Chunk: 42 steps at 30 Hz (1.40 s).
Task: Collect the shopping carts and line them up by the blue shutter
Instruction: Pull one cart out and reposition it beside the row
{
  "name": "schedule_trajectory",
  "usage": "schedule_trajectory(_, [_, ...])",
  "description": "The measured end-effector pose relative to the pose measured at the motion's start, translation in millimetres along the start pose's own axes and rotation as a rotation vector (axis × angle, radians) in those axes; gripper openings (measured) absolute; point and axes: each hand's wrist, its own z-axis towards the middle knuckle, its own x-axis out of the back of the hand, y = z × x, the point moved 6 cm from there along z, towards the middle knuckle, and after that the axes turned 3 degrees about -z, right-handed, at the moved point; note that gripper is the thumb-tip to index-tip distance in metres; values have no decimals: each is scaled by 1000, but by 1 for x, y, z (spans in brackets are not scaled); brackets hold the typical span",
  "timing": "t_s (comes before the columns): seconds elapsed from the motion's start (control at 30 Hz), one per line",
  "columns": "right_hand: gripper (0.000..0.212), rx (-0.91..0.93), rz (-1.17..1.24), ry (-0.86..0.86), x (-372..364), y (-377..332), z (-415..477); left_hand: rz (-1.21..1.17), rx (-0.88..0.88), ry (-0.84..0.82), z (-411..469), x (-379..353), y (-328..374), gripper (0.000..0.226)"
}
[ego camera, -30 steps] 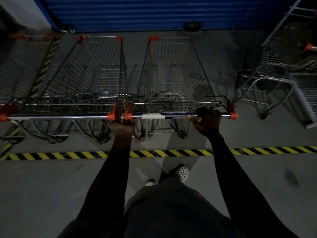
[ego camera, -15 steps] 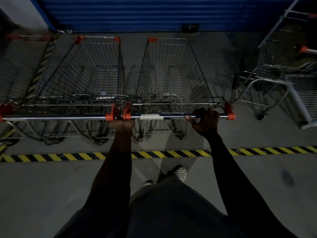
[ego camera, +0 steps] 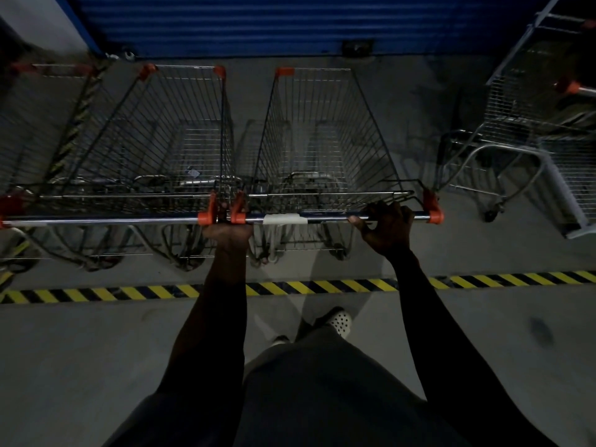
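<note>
Right hand: grip closed around the handle bar of the middle cart, near the bar's right orange end cap.
Left hand: at the bar's left end, where this cart's orange cap sits just beside the cap of the next cart; fingers curl up onto the caps, a closed grip, though which bar they wrap is hard to tell in the dim light.
Middle cart: empty wire basket, nose pointing toward the blue shutter, front rim a short way from it, wheels on the floor beyond the striped line.
White tape patch: wrapped on the handle bar between the two hands.
Left cart: parallel and just beside the middle cart, handle bars lined up end to end; a small scrap of paper lies in its basket.
Far-left cart: partly cut off by the picture edge, next to the left cart.
Right cart: well apart from the row, turned at an angle, near the shutter's right end.
Yellow-and-black stripe: runs across the floor behind the carts' rear wheels, under both forearms.
Feet: one pale perforated shoe on the near side of the stripe.
</note>
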Motion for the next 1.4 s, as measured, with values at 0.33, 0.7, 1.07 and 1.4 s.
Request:
schedule_trajectory(0.33, [57, -9, 4, -2, -2, 1, 0, 7, -22, 36, -6, -4, -3, 68])
schedule_trajectory(0.7, [63, 3, 0, 45, 2, -1, -1, 101, -26, 26, -17, -5, 3, 46])
schedule_trajectory(1.07, [59, 6, 2, 35, 3, -4, -1, 2031, -961, -809, -106, -53, -87, 32])
schedule_trajectory(1.4, [61, -3, 30, 33, 3, -3, -2, 1879, -673, -889, -101, -51, -97, 16])
